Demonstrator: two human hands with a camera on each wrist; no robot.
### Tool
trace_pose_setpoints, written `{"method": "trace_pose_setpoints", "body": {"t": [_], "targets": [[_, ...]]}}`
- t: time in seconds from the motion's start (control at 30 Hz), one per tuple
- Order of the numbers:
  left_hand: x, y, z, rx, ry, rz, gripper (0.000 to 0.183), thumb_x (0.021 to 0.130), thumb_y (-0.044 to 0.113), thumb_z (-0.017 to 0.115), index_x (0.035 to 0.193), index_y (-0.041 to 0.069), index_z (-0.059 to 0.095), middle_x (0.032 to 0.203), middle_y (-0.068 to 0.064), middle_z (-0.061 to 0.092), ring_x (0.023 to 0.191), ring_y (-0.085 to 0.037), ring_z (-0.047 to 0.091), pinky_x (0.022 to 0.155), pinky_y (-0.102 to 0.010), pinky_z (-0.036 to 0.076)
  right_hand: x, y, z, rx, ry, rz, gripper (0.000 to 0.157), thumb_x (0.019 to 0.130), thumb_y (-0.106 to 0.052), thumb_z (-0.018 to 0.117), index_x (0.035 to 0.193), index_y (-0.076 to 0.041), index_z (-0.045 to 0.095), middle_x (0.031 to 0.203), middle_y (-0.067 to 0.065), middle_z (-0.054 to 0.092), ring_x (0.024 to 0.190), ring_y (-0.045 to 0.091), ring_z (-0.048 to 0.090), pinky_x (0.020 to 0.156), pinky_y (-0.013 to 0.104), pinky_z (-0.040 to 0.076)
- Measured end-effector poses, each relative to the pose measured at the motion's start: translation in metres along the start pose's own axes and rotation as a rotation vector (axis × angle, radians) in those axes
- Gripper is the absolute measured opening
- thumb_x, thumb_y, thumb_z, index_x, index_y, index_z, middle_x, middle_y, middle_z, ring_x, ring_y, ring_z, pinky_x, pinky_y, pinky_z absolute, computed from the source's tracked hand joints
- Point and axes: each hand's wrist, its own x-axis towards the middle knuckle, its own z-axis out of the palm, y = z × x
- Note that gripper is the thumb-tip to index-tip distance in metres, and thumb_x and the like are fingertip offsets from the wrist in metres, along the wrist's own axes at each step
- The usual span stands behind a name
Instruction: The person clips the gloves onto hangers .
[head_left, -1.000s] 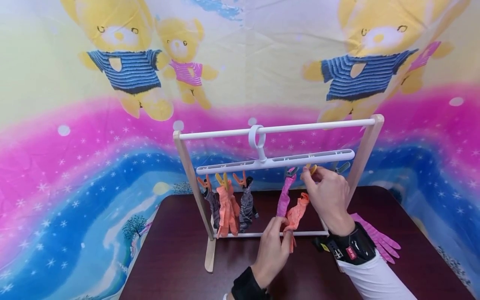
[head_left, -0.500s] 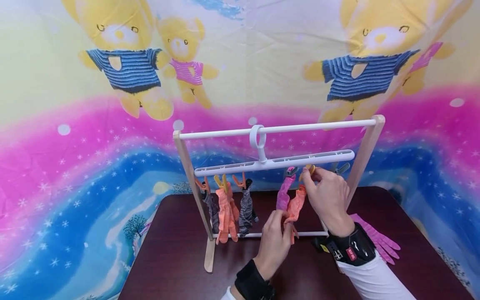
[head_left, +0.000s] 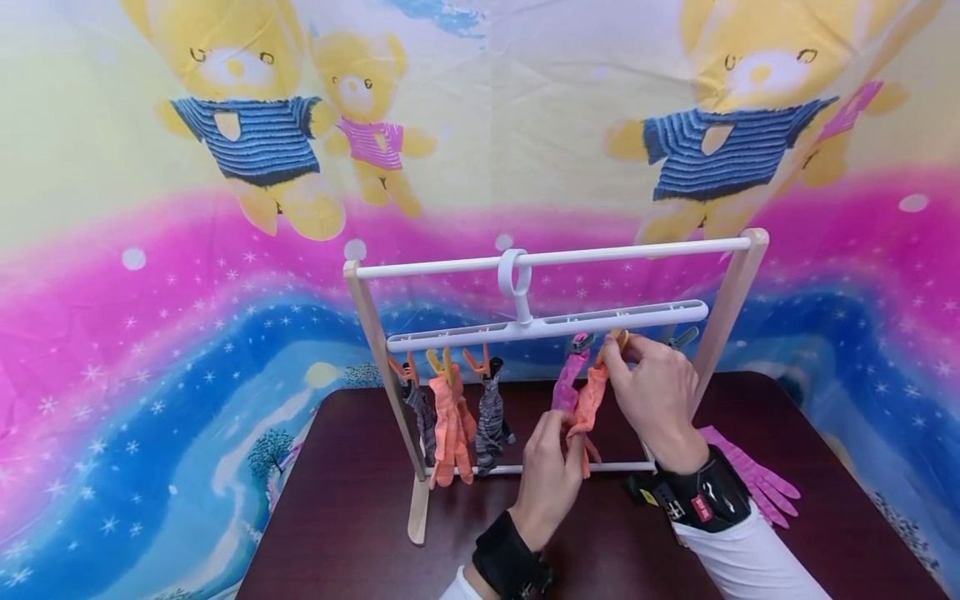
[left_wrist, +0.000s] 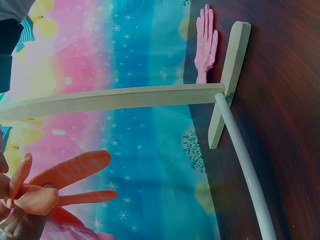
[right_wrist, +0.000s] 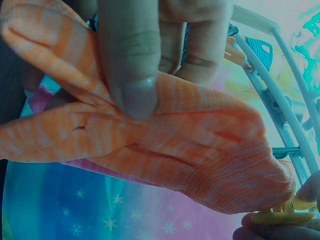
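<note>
In the head view, my left hand (head_left: 551, 479) pinches an orange striped glove (head_left: 591, 400) by its finger end, cuff upward. My right hand (head_left: 660, 387) pinches a yellow clothespin (head_left: 621, 337) under the right half of a white hanger (head_left: 600, 319). From the right wrist, the glove's cuff (right_wrist: 280, 180) shows right at the yellow clothespin (right_wrist: 282, 217), between my right thumb and fingers. Just left of it hangs a pink glove (head_left: 572, 375) from a grey-green clothespin (head_left: 581, 342), its lower part behind my left hand.
The hanger hooks over the top bar (head_left: 637, 252) of a wooden rack. Grey gloves (head_left: 491, 417) and an orange glove (head_left: 447, 425) hang on its left half. A grey-green clothespin (head_left: 684, 337) is at the right end. A pink glove (head_left: 757, 475) lies on the dark table (head_left: 337, 533).
My left hand has moved up, raising the orange glove until its cuff is at the yellow clothespin. The right hand stays almost still, holding the clothespin.
</note>
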Motion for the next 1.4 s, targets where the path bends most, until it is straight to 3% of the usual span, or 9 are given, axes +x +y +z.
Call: {"method": "trace_pose_setpoints", "body": {"t": [0.27,0.77,1.03,1.4], "targets": [[0.0046,0.002,0.0031,-0.009,0.01,-0.002,0.015,0.096,0.024,0.049,0.107,0.015,0.053,0.096,0.005,0.053,0.069,0.001,0.048,0.056,-0.013,0.039,0.0005,0.0012,0.0023,-0.004,0.023,-0.007,0.039,0.089,-0.034,0.057,0.056,-0.012,0.058,0.041,-0.004,0.037,0.039,0.014,0.031,0.035,0.034,0.021],[0.009,0.006,0.0043,0.022,0.025,0.061,0.013,0.096,0.02,0.051,0.107,0.014,0.054,0.097,0.004,0.054,0.066,-0.001,0.043,0.055,-0.012,0.036,0.0006,0.0025,0.0024,0.008,0.025,-0.013,0.036,0.088,-0.034,0.058,0.062,-0.009,0.064,0.043,-0.002,0.044,0.04,0.013,0.033,0.034,0.033,0.022],[0.0075,0.0062,0.0043,0.028,0.028,0.074,0.015,0.096,0.021,0.05,0.108,0.014,0.054,0.099,0.004,0.056,0.078,-0.001,0.051,0.067,-0.013,0.041,0.0009,0.0041,-0.0007,0.015,-0.005,-0.006,0.039,0.088,-0.038,0.058,0.064,-0.008,0.065,0.044,-0.002,0.045,0.04,0.012,0.034,0.034,0.033,0.024],[0.0076,0.0059,0.0056,0.038,0.02,0.075,0.016,0.093,0.016,0.055,0.109,0.015,0.055,0.1,0.004,0.058,0.08,-0.001,0.054,0.07,-0.015,0.043,0.002,0.0093,-0.0014,0.034,-0.005,0.037,0.039,0.086,-0.039,0.06,0.065,-0.007,0.066,0.047,0.0,0.052,0.041,0.013,0.037,0.035,0.033,0.025]]}}
